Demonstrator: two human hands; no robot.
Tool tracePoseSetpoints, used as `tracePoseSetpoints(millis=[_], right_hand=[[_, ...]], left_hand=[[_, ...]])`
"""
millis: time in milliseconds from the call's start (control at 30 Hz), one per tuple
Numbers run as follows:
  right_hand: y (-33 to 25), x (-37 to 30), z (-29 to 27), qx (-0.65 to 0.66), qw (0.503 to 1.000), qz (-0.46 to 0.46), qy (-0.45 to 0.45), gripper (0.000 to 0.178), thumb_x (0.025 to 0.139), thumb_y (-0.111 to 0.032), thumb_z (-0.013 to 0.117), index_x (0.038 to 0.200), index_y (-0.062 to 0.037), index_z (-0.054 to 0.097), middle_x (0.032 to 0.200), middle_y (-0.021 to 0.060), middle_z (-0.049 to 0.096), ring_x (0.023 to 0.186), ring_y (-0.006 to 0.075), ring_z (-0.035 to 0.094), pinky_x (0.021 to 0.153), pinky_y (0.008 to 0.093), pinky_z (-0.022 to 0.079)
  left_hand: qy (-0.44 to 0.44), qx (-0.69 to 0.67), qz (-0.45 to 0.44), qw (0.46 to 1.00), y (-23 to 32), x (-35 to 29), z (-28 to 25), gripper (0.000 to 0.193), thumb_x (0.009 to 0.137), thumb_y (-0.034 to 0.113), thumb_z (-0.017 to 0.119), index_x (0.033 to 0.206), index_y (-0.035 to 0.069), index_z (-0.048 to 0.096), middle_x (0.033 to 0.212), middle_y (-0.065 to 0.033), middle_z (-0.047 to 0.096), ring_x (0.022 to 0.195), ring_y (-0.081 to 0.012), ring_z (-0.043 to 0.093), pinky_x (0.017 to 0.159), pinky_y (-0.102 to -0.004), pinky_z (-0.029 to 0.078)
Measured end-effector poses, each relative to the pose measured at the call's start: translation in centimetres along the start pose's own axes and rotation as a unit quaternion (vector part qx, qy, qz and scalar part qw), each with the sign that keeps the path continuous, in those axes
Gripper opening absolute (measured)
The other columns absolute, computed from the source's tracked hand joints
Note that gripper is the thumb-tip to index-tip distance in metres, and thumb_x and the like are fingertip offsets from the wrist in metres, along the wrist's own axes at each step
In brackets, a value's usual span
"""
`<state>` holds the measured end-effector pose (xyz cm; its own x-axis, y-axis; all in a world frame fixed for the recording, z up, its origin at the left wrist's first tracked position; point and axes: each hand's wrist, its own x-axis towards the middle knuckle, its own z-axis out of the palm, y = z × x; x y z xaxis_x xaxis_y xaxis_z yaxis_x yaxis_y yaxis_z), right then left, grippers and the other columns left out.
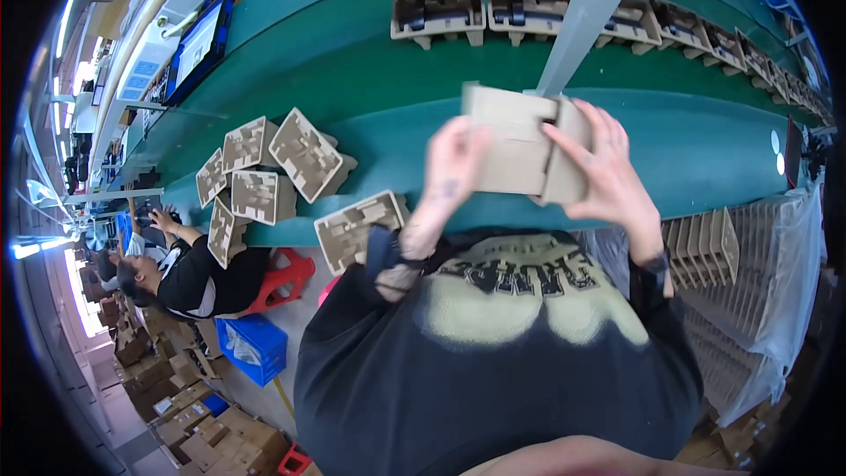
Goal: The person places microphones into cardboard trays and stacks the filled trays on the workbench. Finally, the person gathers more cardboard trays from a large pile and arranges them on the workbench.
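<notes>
I hold a brown moulded cardboard tray (515,145) in front of my chest, above the near edge of the green conveyor belt (370,79). My left hand (451,167) grips its left side and is blurred. My right hand (599,163) wraps the tray's right end, fingers spread over it. A loose pile of the same cardboard trays (264,176) lies on the belt to my left, and one tray (357,227) sits at the belt's edge beside my left forearm.
Filled trays (529,13) ride in a row along the belt's far side. A grey post (590,9) crosses above it. Stacked trays in plastic wrap (740,273) stand at my right. Another person (176,269) sits at left near a red stool and a blue crate (256,345).
</notes>
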<state>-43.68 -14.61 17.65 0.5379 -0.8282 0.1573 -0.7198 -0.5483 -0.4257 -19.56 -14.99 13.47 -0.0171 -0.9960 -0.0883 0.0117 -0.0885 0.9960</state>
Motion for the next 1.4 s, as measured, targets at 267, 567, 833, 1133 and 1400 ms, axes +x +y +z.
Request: tracePoseSetpoints(millis=[267, 567, 833, 1133, 1400], right_hand=[[2.4, -1.5, 6.0, 0.158, 0.984, 0.073, 0.049, 0.096, 0.045, -0.028, 0.080, 0.133, -0.0172, 0.044, 0.144, 0.0224, 0.023, 0.133, 0.0428, 0.028, 0.109, 0.0499, 0.026], [6.9, -8.1, 17.6, 0.310, 0.950, 0.028, 0.003, 0.077, 0.064, -0.013, 0.080, 0.130, -0.0108, 0.040, 0.148, 0.0232, 0.019, 0.136, 0.0402, 0.025, 0.110, 0.0443, 0.026], [5.4, -4.3, 19.0, 0.346, 0.908, 0.049, -0.231, 0.073, 0.071, -0.005, 0.071, 0.135, -0.0096, 0.038, 0.151, 0.0238, 0.013, 0.138, 0.0365, 0.023, 0.113, 0.0400, 0.022], [0.3, 4.0, 15.2, 0.150, 0.847, 0.015, -0.511, 0.067, 0.075, -0.014, 0.067, 0.136, -0.0065, 0.040, 0.125, 0.0269, 0.052, 0.112, 0.0373, 0.056, 0.094, 0.0397, 0.045], [-7.9, 20.0, 21.9, 0.197, 0.971, -0.021, -0.130, 0.053, 0.085, -0.021, 0.064, 0.133, -0.0065, 0.048, 0.111, 0.0179, 0.062, 0.102, 0.0320, 0.061, 0.088, 0.0364, 0.047]], left_hand=[[0.157, -0.089, 0.053, 0.982, 0.8, 2.3, -5.2, 0.014, 0.094, 0.010, 0.054, 0.101, -0.002, 0.058, 0.086, -0.0057, 0.065, 0.075, -0.0073, 0.059, 0.067, -0.0243, 0.049], [0.044, 0.592, 0.015, 0.805, -8.5, 9.7, -5.2, 0.015, 0.071, 0.023, 0.063, 0.073, 0.009, 0.061, 0.065, -0.0114, 0.060, 0.062, -0.0314, 0.062, 0.050, -0.0409, 0.047], [0.116, 0.388, 0.150, 0.902, -11.3, 3.4, -7.2, 0.046, 0.085, 0.031, 0.059, 0.119, 0.002, 0.053, 0.092, -0.0183, 0.065, 0.079, -0.0350, 0.064, 0.072, -0.0445, 0.051], [0.561, 0.402, -0.262, 0.674, -15.1, -20.7, -26.7, 0.073, 0.078, 0.030, 0.062, 0.136, -0.003, 0.032, 0.120, -0.0271, 0.055, 0.110, -0.0438, 0.053, 0.095, -0.0469, 0.042], [0.496, 0.277, -0.167, 0.806, -20.7, -24.0, -29.6, 0.061, 0.082, 0.024, 0.058, 0.133, -0.004, 0.040, 0.093, -0.0226, 0.067, 0.090, -0.0370, 0.065, 0.080, -0.0434, 0.050]])
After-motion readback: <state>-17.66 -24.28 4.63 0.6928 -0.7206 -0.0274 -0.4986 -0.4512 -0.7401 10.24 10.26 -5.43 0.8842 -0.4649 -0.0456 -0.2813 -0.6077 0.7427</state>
